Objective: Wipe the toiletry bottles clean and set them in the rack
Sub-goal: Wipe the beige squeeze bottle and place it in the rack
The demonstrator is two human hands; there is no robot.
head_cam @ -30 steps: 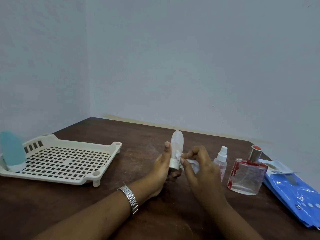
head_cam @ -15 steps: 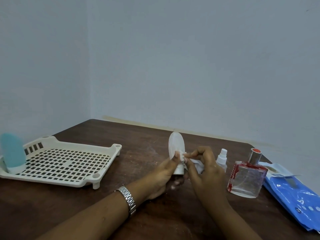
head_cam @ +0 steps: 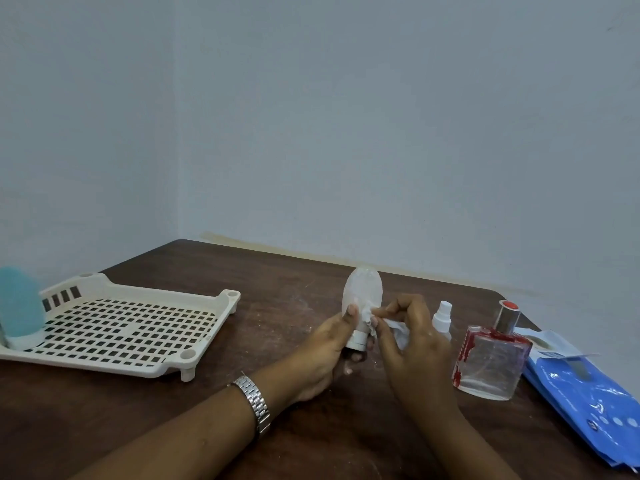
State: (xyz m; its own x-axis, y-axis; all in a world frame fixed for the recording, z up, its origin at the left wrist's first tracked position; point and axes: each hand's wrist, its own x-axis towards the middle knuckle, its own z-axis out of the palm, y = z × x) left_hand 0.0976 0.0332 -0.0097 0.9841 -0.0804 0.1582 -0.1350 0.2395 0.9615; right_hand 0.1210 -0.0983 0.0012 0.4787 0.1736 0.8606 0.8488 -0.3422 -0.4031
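Note:
My left hand (head_cam: 327,355) grips a white oval bottle (head_cam: 362,292) cap-down near the table's middle, thumb on its side. My right hand (head_cam: 412,341) pinches a crumpled white wipe (head_cam: 398,329) and presses it against the bottle's lower part. A cream slotted rack (head_cam: 114,327) lies at the left, with a teal bottle (head_cam: 19,306) standing cap-down in its left corner. Right of my hands stand a small white spray bottle (head_cam: 442,315) and a square glass perfume bottle (head_cam: 491,362) with red marks and a silver cap.
A blue pack of wipes (head_cam: 585,400) lies at the table's right edge. The brown table (head_cam: 277,282) sits in a corner between two pale walls. A metal watch (head_cam: 254,400) is on my left wrist.
My left hand has turned the white bottle so its broad face shows. My right hand has shifted the wipe slightly up along the bottle's lower side.

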